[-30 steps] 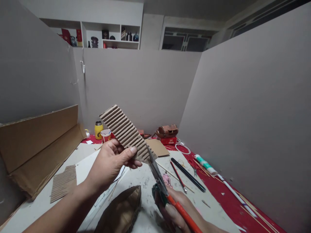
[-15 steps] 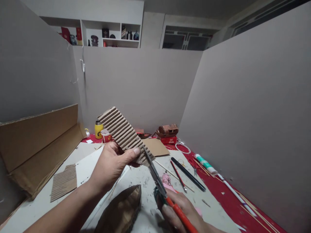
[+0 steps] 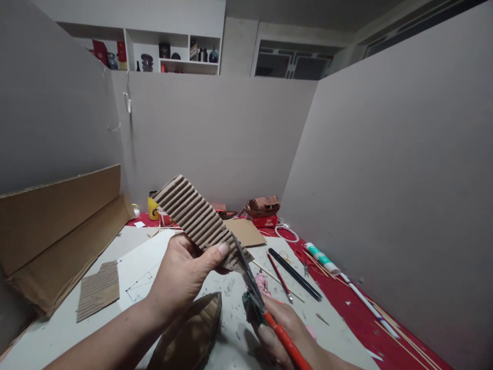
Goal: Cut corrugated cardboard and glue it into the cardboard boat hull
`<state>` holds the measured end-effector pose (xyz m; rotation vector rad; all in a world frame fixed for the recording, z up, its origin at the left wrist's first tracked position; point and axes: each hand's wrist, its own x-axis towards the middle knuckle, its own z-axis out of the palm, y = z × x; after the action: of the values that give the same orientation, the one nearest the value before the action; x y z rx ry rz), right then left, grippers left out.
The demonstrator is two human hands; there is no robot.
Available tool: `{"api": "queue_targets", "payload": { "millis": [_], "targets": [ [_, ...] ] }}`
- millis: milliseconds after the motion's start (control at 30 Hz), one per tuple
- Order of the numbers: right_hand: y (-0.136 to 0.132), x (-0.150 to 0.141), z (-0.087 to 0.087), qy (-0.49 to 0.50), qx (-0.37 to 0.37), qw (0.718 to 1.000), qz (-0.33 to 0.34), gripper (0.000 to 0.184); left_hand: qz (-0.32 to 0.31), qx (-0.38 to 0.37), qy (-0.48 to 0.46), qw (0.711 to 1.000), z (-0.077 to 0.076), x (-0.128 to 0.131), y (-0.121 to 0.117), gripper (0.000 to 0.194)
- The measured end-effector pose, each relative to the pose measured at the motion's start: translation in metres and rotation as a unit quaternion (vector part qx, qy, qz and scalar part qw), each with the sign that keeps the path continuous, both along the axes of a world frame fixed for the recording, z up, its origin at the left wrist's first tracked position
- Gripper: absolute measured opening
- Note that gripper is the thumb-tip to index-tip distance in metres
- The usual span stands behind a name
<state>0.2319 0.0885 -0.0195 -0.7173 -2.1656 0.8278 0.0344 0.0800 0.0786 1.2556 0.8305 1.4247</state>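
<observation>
Head view, left hand: your left hand (image 3: 187, 270) has its grip closed on the corrugated strip (image 3: 192, 210), thumb on the ridged face near the lower end.
Head view, right hand: your right hand (image 3: 283, 324) has its grip closed around the orange-handled scissors (image 3: 287, 340); blades at the strip's lower right end, how far apart can't tell.
Strip: held up tilted over the middle of the table (image 3: 354, 314), upper end toward the far left corner.
Near side: dark hull-shaped piece (image 3: 188, 334) below your left wrist; contact can't be told.
Left side: ridged cardboard piece (image 3: 100, 290) lying flat, beside the big folded cardboard (image 3: 65, 226).
Right side: black rod (image 3: 295, 273) and red pencil (image 3: 280, 277), slanting toward the near right corner.
Far edge: brown model boat (image 3: 262, 206) on a red box (image 3: 265, 221).
Risk, thumb: looks close to the blades; a slip or drifting cut could nick you.
Risk, cut line: ridges may steer the blades off line if the strip flexes.
Risk, strip: pinching hard could crush the flutes; a loose hold could let it twist.
</observation>
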Motion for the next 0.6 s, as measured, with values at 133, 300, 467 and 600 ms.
{"api": "queue_targets", "payload": {
  "millis": [133, 300, 467, 600],
  "targets": [
    [0.0, -0.001, -0.005, 0.015, 0.004, 1.0, 0.012, 0.04, -0.003, -0.014, -0.018, 1.0, 0.0, 0.002, -0.001, 0.01],
    [-0.003, -0.001, -0.008, 0.013, -0.016, 1.0, 0.002, 0.04, -0.011, -0.012, -0.017, 1.0, -0.004, 0.001, 0.0, 0.01],
    [-0.002, 0.001, -0.013, 0.016, 0.003, 1.0, -0.003, 0.04, -0.009, -0.001, -0.003, 1.0, -0.007, -0.005, 0.003, 0.017],
    [0.0, 0.0, -0.009, 0.014, 0.021, 1.0, -0.014, 0.038, 0.007, 0.004, -0.019, 1.0, -0.009, -0.004, 0.003, 0.018]
  ]
}}
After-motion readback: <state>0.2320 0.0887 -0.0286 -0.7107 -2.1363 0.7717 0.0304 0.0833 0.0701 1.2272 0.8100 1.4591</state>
